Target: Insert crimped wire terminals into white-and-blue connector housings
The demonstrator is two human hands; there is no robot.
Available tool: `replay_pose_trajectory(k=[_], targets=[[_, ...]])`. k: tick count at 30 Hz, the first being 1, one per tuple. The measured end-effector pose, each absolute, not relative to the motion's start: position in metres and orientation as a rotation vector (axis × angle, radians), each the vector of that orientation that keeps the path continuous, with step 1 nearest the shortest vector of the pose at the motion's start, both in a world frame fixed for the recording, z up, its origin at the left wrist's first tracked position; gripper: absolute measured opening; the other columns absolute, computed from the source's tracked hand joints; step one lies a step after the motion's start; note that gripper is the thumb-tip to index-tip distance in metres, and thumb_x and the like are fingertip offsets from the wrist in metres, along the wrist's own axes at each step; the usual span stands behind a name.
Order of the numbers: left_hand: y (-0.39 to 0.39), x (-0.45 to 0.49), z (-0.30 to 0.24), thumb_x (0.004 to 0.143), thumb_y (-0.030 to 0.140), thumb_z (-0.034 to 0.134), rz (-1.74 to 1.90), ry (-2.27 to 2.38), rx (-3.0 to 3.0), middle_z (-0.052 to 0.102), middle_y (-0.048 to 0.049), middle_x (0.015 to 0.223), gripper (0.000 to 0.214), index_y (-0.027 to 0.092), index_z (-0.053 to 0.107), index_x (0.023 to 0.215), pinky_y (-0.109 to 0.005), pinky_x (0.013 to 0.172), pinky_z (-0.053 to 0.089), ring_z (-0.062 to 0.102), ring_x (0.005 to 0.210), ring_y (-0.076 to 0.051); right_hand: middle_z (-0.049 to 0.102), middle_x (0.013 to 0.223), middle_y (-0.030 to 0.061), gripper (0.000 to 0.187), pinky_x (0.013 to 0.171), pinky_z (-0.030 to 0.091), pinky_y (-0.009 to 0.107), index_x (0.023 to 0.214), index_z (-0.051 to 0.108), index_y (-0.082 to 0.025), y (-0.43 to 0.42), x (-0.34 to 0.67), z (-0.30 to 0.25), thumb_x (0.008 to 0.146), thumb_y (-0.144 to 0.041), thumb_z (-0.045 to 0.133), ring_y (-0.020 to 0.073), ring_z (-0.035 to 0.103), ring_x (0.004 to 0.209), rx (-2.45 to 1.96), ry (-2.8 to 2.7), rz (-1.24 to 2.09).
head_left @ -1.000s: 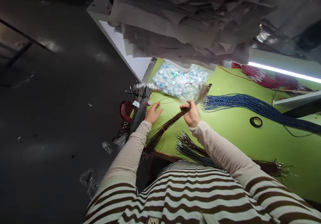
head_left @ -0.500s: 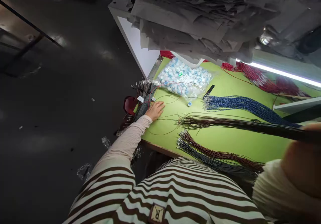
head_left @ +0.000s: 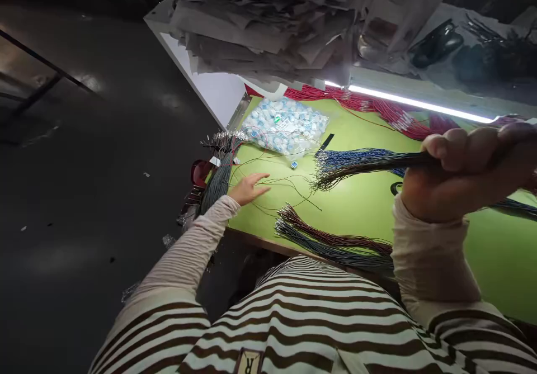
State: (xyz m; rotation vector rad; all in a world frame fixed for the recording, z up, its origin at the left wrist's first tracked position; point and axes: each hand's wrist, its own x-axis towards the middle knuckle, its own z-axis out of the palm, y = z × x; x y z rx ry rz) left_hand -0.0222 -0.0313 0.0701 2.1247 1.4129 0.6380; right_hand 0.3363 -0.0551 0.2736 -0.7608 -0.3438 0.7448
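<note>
Dark wire bundle (head_left: pixel 361 164) | swung up toward the camera since a moment ago, tips fanned out beyond the right hand | right hand (head_left: pixel 465 175) closed tight around its end | left hand (head_left: pixel 247 188) open, fingers spread, over green table (head_left: pixel 503 262), beside loose thin wires (head_left: pixel 285 187) | grey wire bundle (head_left: pixel 220 181) just beside left hand

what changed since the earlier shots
The right hand has lifted the dark wire bundle off the table, up toward the camera, and keeps gripping it, loose ends pointing left. The left hand stays open low beside the grey wires. The bag of white packets and brown-and-grey wire bundle stayed put.
</note>
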Motion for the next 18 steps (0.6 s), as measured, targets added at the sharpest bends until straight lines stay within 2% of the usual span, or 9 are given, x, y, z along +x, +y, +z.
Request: replay_pose_trajectory(k=[2,5,6,8,10,12,14,18], targets=[[-0.043,0.010,0.071,0.075,0.050,0.064,0.603,1.359,2.103,0.057,-0.0137,0.131,0.063,0.017,0.054,0.127,-0.041,0.107,0.039,0.052,0.123,-0.027,0.043,0.045,-0.0030,0.047,0.042,0.041,0.032,0.058,0.060,-0.030,-0.059,0.332,0.281,0.096,-0.039,0.035,0.0037,0.037,0.038,-0.643,-0.646,0.686],[-0.049,0.056,0.063,0.064,0.049,0.076,0.572,1.415,2.046,0.055,-0.0177,0.133,0.079,0.014,0.051,0.130,-0.049,0.109,0.032,0.048,0.126,-0.032,0.027,0.042,-0.0043,0.052,0.039,0.033,0.028,0.060,0.058,-0.025,-0.061,0.335,0.290,0.099,-0.033,0.026,0.0033,0.028,0.036,-0.473,-0.764,0.766],[-0.048,0.067,0.060,0.065,0.048,0.076,0.571,1.447,2.028,0.060,-0.0175,0.126,0.075,0.014,0.054,0.128,-0.050,0.108,0.033,0.052,0.121,-0.032,0.023,0.042,-0.0057,0.048,0.038,0.030,0.026,0.061,0.057,-0.023,-0.060,0.337,0.291,0.098,-0.034,0.029,0.0030,0.026,0.035,-0.413,-0.784,0.796],[-0.043,0.080,0.058,0.075,0.046,0.067,0.572,1.473,1.996,0.070,-0.0134,0.102,0.053,0.013,0.062,0.116,-0.047,0.098,0.042,0.063,0.100,-0.027,0.019,0.041,-0.0086,0.038,0.035,0.024,0.022,0.062,0.053,-0.020,-0.058,0.337,0.289,0.094,-0.039,0.044,0.0029,0.022,0.034,-0.325,-0.849,0.842],[-0.038,0.080,0.062,0.086,0.044,0.053,0.559,1.433,1.981,0.071,-0.0079,0.079,0.038,0.013,0.068,0.102,-0.036,0.080,0.051,0.066,0.076,-0.019,0.019,0.040,-0.0109,0.036,0.032,0.019,0.021,0.062,0.048,-0.020,-0.054,0.330,0.279,0.087,-0.045,0.056,0.0029,0.019,0.032,-0.288,-0.925,0.855],[-0.033,0.071,0.073,0.089,0.045,0.045,0.554,1.378,1.970,0.069,-0.0052,0.071,0.041,0.013,0.070,0.095,-0.027,0.064,0.050,0.063,0.064,-0.015,0.021,0.038,-0.0122,0.038,0.031,0.017,0.022,0.063,0.044,-0.021,-0.051,0.317,0.265,0.084,-0.049,0.059,0.0030,0.018,0.030,-0.329,-0.987,0.875],[-0.029,0.055,0.086,0.090,0.046,0.044,0.525,1.361,2.004,0.070,-0.0047,0.072,0.043,0.014,0.071,0.096,-0.024,0.060,0.048,0.062,0.064,-0.014,0.021,0.038,-0.0127,0.040,0.032,0.019,0.023,0.063,0.043,-0.021,-0.049,0.306,0.255,0.084,-0.052,0.058,0.0034,0.018,0.029,-0.402,-1.036,0.890],[-0.030,0.014,0.099,0.086,0.045,0.054,0.196,1.537,2.194,0.071,-0.0045,0.082,0.031,0.020,0.072,0.088,-0.026,0.074,0.049,0.064,0.079,-0.016,0.019,0.040,-0.0117,0.045,0.033,0.017,0.024,0.061,0.036,-0.022,-0.060,0.335,0.265,0.081,-0.052,0.063,0.0035,0.017,0.031,-0.505,-1.073,0.760]])
